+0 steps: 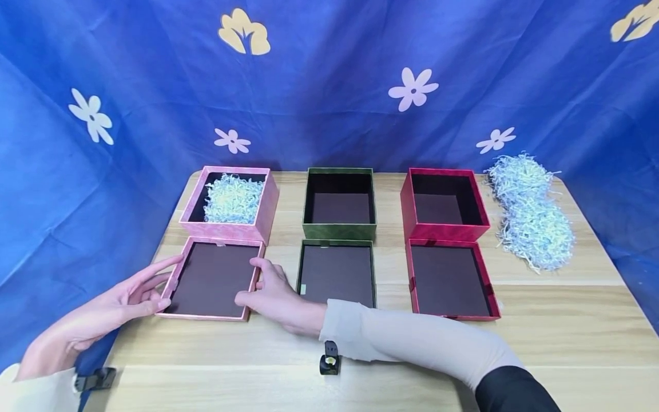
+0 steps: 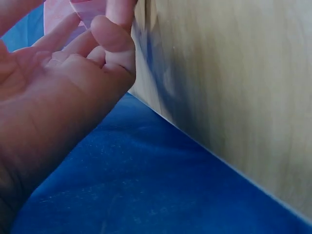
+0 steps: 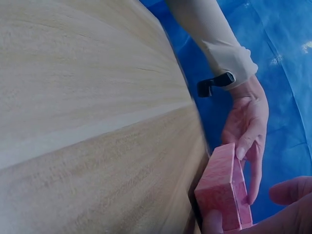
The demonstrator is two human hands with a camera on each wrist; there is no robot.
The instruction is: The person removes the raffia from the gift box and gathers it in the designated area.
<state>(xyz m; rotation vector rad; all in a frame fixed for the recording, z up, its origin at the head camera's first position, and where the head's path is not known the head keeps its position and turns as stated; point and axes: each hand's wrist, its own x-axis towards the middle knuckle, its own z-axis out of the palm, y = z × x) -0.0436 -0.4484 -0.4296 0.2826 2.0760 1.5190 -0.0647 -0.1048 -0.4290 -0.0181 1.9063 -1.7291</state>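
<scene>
A pink box lid lies inner side up at the left, showing its dark lining. My left hand holds its left wall, thumb at the near corner and fingers along the outside. On the opposite wall, my right hand grips with thumb and fingers. The right wrist view shows the lid's pink outer side between both hands, its edge close over the wooden table. Directly behind the lid stands the pink box, with pale blue-and-yellow shredded paper inside.
A green box and a red box stand open in the same row. Before them lie the green lid and red lid, lining up. Two clumps of shredded paper sit at the right. Blue curtain hangs behind.
</scene>
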